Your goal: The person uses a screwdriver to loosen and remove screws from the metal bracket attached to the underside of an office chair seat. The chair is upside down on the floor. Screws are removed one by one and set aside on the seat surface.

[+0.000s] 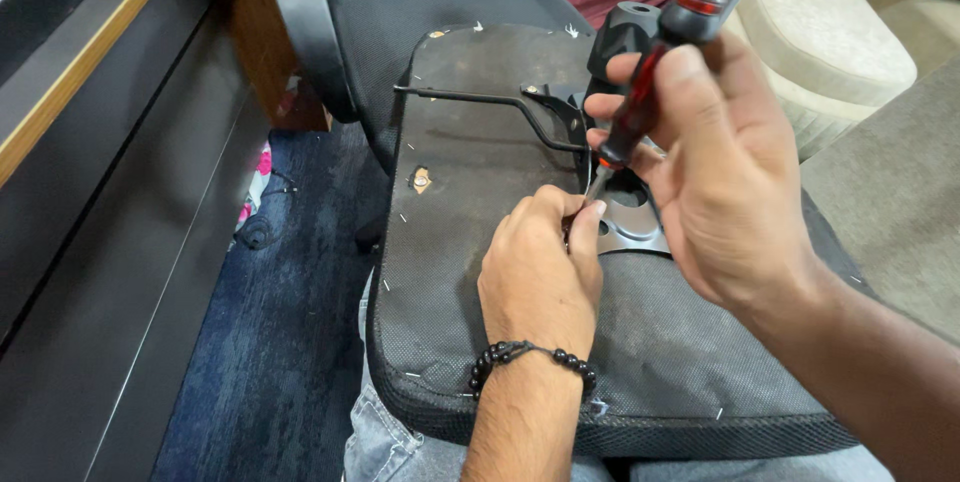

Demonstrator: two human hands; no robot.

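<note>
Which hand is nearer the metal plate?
Left. The left hand has its fingertips at the metal plate, by the screwdriver tip; the right hand grips the handle above it.

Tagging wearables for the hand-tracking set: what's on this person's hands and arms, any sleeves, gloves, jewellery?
Both forearms are bare as far as the view shows: no sleeves, no gloves. The left hand has a bracelet of dark round beads around the wrist, loosely strung with a small knot or tassel. The right hand shows no ring, watch or band on the visible side. No tattoos or markings visible.
</note>
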